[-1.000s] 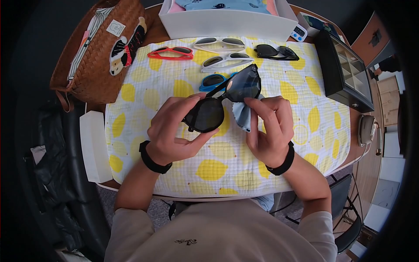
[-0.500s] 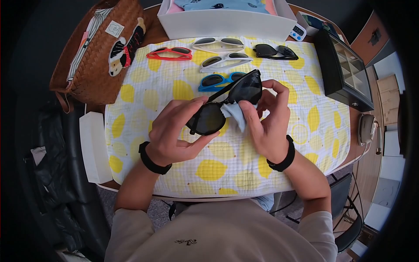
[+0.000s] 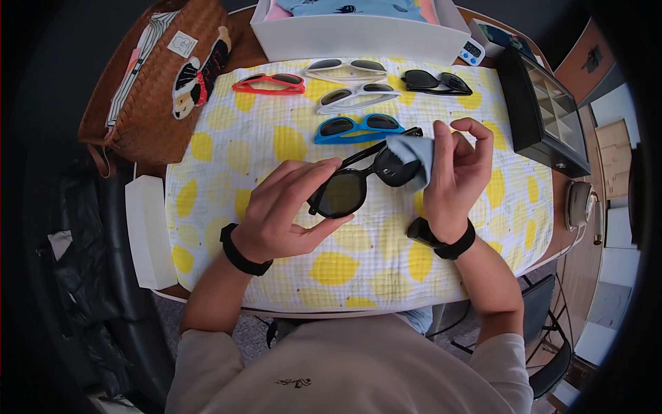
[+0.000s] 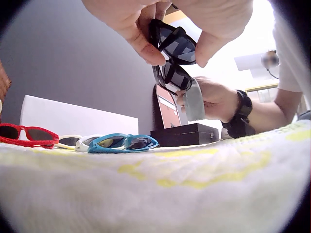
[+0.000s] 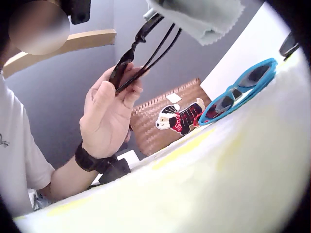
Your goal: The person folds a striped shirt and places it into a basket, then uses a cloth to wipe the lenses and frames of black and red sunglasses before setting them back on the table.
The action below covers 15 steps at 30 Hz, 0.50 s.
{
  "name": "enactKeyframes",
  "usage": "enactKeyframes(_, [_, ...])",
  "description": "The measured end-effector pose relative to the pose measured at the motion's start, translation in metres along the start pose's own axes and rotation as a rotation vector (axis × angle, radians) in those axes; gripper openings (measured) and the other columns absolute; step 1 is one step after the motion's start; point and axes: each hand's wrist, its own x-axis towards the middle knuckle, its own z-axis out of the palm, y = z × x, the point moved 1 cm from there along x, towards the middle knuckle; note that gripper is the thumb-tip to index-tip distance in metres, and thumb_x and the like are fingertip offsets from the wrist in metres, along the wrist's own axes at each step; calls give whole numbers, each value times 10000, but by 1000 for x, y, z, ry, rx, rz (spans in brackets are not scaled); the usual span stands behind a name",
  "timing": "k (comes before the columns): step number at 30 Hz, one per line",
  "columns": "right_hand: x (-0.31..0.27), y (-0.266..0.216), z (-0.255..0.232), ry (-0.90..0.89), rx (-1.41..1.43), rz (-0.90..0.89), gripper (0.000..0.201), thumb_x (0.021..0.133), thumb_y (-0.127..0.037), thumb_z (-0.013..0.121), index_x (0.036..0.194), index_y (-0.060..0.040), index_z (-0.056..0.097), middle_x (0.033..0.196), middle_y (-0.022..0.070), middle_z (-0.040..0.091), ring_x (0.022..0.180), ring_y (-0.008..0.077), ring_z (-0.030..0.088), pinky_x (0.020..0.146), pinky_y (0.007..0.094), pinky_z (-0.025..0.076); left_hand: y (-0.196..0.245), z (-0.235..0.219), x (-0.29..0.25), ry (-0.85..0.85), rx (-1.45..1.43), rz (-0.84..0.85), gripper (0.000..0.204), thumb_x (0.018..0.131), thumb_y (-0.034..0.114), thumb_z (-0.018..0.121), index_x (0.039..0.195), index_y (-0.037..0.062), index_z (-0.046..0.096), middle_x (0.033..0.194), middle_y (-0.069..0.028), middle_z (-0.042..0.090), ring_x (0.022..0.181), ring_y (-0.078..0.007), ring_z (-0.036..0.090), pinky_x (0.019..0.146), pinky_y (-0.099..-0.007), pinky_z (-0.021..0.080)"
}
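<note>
Black sunglasses (image 3: 345, 193) are held up above the lemon-print cloth by my left hand (image 3: 283, 210), whose thumb and fingers pinch the rims of the near lens. My right hand (image 3: 456, 176) holds a light blue wiping cloth (image 3: 418, 153) over the far lens, partly covering it. In the left wrist view the wiping cloth (image 4: 195, 103) hangs at the lower lens, beside my right hand (image 4: 214, 98). The right wrist view shows my left hand (image 5: 109, 114) gripping one end of the sunglasses (image 5: 127, 58).
Blue sunglasses (image 3: 358, 128) lie just beyond the held pair. Farther back are red sunglasses (image 3: 270, 83), two white pairs and another black pair (image 3: 436, 82). A woven basket (image 3: 155, 76) stands left, a white box (image 3: 358, 38) behind, a black compartment case (image 3: 545, 110) right.
My right hand has moved right with the wiping cloth, from the middle of the sunglasses to the far lens. The sunglasses have shifted slightly right and down, uncovering the blue pair.
</note>
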Motion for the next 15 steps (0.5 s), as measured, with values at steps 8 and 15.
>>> enactKeyframes(8, [-5, -4, 0, -102, -156, -322, 143, 946, 68, 716, 1062, 12, 656, 970, 99, 678, 768, 120, 610, 664, 239, 491, 2, -2, 3, -17, 19, -29, 748, 672, 33, 964, 1317, -53, 595, 1211, -239, 744, 953, -322, 745, 781, -366, 615])
enactKeyframes(15, [-8, -18, -1, -328, -168, -401, 200, 844, 99, 782, 1003, 19, 691, 994, 146, 698, 781, 238, 658, 667, 293, 527, 1, -1, 2, 14, 24, -59, 753, 663, 43, 976, 1313, -49, 606, 1173, -229, 746, 979, -333, 748, 798, -367, 622])
